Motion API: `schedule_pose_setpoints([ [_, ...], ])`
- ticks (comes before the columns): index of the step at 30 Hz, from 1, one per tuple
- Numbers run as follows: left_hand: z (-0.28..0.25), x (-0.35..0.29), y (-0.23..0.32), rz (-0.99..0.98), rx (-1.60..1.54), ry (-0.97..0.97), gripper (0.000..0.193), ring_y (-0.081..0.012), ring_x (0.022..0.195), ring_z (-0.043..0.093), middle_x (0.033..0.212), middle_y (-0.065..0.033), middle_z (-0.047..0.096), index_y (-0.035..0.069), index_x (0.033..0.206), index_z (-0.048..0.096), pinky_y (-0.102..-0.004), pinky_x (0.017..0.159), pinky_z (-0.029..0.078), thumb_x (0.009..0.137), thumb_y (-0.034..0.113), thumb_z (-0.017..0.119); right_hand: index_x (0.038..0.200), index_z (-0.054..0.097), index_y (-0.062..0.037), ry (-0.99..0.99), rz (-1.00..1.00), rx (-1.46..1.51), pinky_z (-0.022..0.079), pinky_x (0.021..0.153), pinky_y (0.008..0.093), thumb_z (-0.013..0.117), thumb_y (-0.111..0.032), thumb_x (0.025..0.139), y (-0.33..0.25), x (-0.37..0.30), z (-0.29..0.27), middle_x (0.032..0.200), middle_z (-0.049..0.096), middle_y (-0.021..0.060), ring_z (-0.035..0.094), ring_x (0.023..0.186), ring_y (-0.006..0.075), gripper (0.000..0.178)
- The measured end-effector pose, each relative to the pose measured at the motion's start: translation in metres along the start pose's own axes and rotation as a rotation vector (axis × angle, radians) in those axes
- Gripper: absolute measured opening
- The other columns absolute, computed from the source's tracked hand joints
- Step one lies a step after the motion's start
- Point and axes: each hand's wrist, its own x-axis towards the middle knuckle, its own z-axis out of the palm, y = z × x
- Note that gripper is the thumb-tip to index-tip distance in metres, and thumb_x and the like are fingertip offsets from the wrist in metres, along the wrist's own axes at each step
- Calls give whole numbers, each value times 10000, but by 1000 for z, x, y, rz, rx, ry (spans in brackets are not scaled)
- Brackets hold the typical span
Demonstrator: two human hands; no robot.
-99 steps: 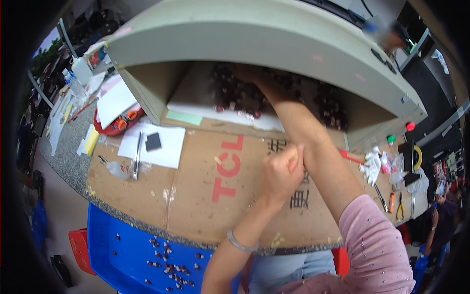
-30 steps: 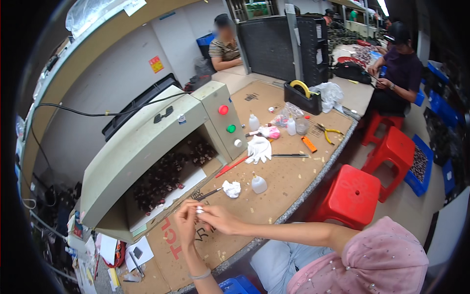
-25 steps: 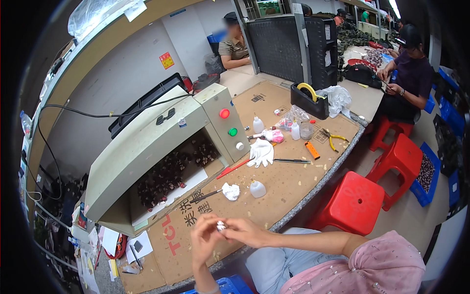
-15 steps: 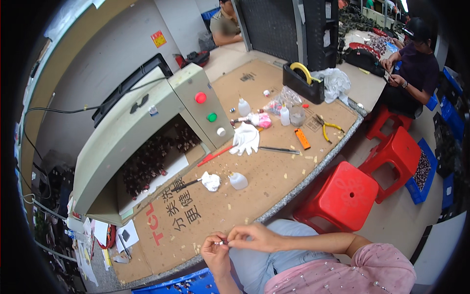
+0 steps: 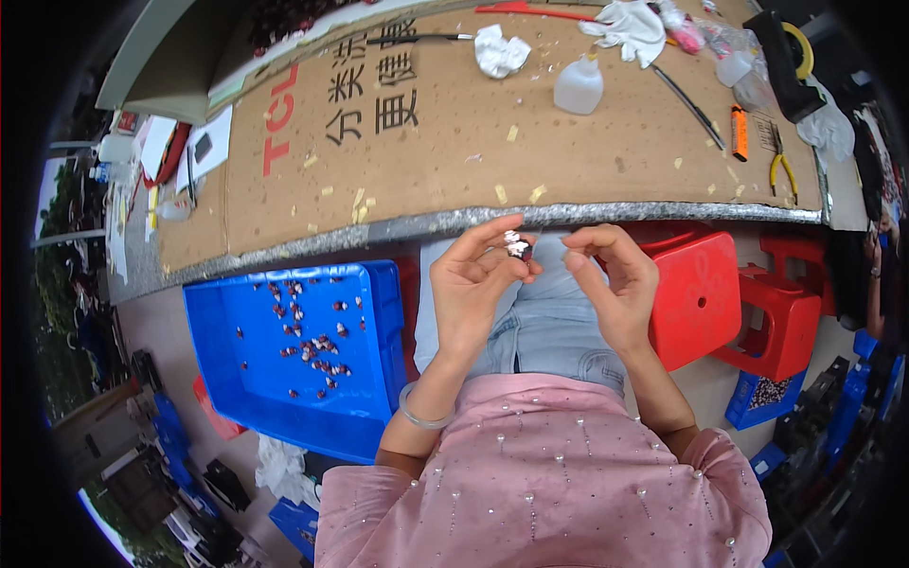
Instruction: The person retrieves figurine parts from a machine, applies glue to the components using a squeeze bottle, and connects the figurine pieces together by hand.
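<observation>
Left hand (image 5: 471, 287) pinches dark-red-and-white piece (image 5: 519, 246); right hand (image 5: 621, 292) apart at three o'clock, fingers parted. Blue tray (image 5: 254, 402): eight o'clock.

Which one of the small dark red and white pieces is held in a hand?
The single piece pinched between the thumb and fingers of the left hand; the loose pieces in the large blue tray are touched by neither hand.

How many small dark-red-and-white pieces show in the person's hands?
1: a small dark-red-and-white piece, held at the fingertips of the left hand. None shows in the right hand, though fingers could hide another.
</observation>
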Motion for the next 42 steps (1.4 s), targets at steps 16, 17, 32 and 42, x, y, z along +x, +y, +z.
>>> schedule_pose_setpoints([
  [16, -21, -31, -10, 70, 111, 195, 309, -122, 811, 621, 955, -107, 646, -58, 1042, 608, -231, 706, 520, 743, -89, 680, 965, 632, 37, -350, 164, 49, 485, 770, 255, 617, 5, 839, 15, -4, 32, 933, 637, 93, 610, 848, 127, 130],
  [17, -23, -30, -12, 70, 108, 196, 309, -122, 811, 621, 955, -107, 646, -58, 1042, 608, -231, 706, 520, 743, -89, 680, 962, 632, 38, -340, 215, 60, 487, 779, 258, 620, -1, 840, 15, -4, 32, 930, 641, 91, 611, 858, 124, 129],
  [32, -25, -30, -18, 125, 137, 213, 357, -123, 805, 578, 923, -86, 624, -47, 1064, 586, -243, 750, 487, 725, -102, 682, 918, 621, 39, -174, 420, 339, 540, 762, 261, 706, 31, 759, 27, -15, 33, 894, 670, 118, 655, 817, 149, 180],
  [42, -28, -27, -18, 67, 116, 142, 245, -122, 840, 596, 971, -94, 633, -58, 1052, 591, -239, 774, 482, 810, -46, 629, 957, 609, 45, -229, 663, 666, 558, 719, 289, 651, 11, 809, 35, -16, 33, 888, 670, 161, 673, 786, 204, 158],
])
